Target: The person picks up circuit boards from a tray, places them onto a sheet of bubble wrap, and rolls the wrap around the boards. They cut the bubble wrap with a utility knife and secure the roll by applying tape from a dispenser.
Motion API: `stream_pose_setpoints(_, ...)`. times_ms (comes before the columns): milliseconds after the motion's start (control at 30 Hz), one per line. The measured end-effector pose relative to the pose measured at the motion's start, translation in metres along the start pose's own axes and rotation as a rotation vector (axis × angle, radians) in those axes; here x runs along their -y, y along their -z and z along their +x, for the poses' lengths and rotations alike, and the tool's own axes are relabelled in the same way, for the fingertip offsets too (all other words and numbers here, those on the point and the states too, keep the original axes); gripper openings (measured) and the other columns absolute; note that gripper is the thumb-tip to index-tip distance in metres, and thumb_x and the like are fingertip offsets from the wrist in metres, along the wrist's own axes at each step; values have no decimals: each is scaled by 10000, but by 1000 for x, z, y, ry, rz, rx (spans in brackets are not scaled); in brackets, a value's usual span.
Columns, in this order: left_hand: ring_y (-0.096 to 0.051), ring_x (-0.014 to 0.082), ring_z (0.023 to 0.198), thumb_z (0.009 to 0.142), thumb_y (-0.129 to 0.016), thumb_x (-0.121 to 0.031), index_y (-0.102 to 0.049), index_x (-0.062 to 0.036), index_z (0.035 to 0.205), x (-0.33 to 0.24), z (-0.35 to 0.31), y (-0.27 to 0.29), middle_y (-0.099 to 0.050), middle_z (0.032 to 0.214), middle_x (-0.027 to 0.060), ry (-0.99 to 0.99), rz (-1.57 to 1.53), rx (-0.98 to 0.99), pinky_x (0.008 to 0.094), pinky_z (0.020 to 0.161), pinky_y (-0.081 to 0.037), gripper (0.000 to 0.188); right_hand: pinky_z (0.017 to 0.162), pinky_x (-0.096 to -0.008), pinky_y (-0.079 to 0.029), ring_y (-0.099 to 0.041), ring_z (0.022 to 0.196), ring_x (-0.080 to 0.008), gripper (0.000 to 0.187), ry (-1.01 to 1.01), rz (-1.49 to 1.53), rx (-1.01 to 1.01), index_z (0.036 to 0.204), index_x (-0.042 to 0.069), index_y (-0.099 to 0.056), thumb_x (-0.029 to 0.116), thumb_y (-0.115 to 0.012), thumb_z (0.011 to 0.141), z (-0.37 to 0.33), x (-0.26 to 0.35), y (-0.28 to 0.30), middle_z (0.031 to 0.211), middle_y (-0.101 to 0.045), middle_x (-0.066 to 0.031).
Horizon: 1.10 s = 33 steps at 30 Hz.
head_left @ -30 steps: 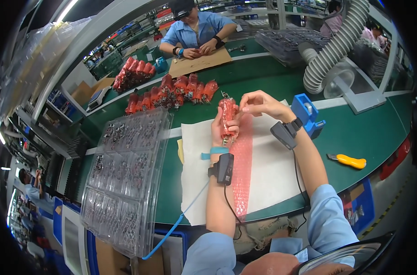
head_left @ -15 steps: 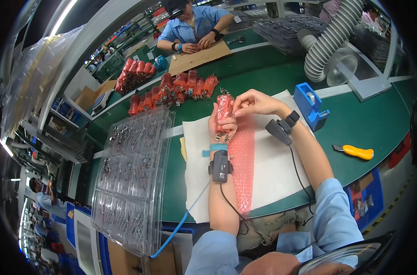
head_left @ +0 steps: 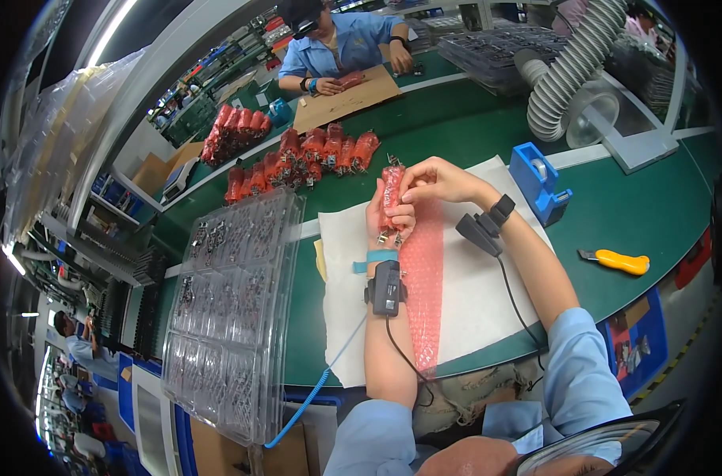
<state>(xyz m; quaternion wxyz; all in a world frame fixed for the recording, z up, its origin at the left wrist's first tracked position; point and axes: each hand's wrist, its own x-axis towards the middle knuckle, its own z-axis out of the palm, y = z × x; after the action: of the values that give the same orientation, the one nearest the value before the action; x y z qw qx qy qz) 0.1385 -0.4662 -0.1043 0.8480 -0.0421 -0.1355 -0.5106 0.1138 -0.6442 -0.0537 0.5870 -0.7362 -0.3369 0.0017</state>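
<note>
My left hand (head_left: 400, 218) is wrapped round a red bubble-wrap bundle (head_left: 392, 189), held upright over the paper. Small metal parts stick out of its top and bottom ends. At the bundle's right side, my right hand (head_left: 434, 182) has its thumb and fingers pinched together against the wrap; what exactly lies between the fingertips is hidden. Below the bundle, a long red bubble-wrap strip (head_left: 423, 305) lies along the white paper sheet (head_left: 476, 293), partly behind my left forearm. A blue tape dispenser (head_left: 538, 184) stands just right of my right wrist.
Clear plastic trays (head_left: 226, 317) with small metal parts stand at left. Several finished-looking red bundles (head_left: 297, 155) are piled beyond them. A yellow utility knife (head_left: 618, 261) lies on the green table (head_left: 607, 206) at right. Across it, a co-worker (head_left: 341, 47) works over cardboard (head_left: 361, 99). A fume hose (head_left: 571, 75) hangs at back right.
My hands keep almost the same grip, with the bundle turned slightly. The co-worker's hand on the picture's right has moved away to the right, while the other stays at a red bundle.
</note>
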Motion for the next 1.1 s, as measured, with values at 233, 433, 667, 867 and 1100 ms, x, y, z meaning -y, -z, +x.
stream_pose_setpoints(233, -514, 51, 546, 970, -518, -401, -492, 0, 1136, -5, -4, 2, -519, 823, 81, -49, -50, -42, 169, 458, -433, 436, 530, -233, -325, -379, 571, -40, 160, 135, -122, -232, 843, 15, -627, 130, -734, 812, 3, -12, -20, 582, -452, 29)
stream_pose_setpoints(433, -512, 47, 541, 969, -521, -397, -505, 4, 1105, -5, -1, 4, -527, 817, 80, -82, -2, -87, 166, 455, -441, 424, 532, -224, -323, -389, 588, -41, 268, 7, -103, -241, 773, 31, -518, 129, -768, 774, -2, -20, -10, 603, -464, 31)
stream_pose_setpoints(667, -484, 43, 533, 972, -506, -414, -504, -16, 1114, -5, 0, 4, -531, 822, 75, -59, 55, -106, 170, 446, -424, 423, 542, -187, -325, -402, 612, -10, 234, 30, -17, -191, 787, 57, -532, 98, -762, 775, -3, -23, -6, 667, -479, 74)
stream_pose_setpoints(867, -467, 48, 531, 965, -513, -421, -481, -9, 1124, -1, 1, 4, -506, 811, 52, -76, 252, -149, 179, 459, -414, 442, 538, -175, -314, -395, 612, -3, 258, -45, 106, -126, 787, 71, -529, 133, -779, 774, -6, -18, -1, 668, -472, 80)
stream_pose_setpoints(1100, -430, 55, 537, 980, -477, -424, -490, -43, 1125, 6, 3, -1, -491, 793, 13, -130, 385, -191, 192, 469, -410, 408, 545, -152, -321, -385, 608, 15, 281, -113, 105, -124, 776, 97, -486, 89, -766, 795, -8, -14, 0, 665, -433, 101)
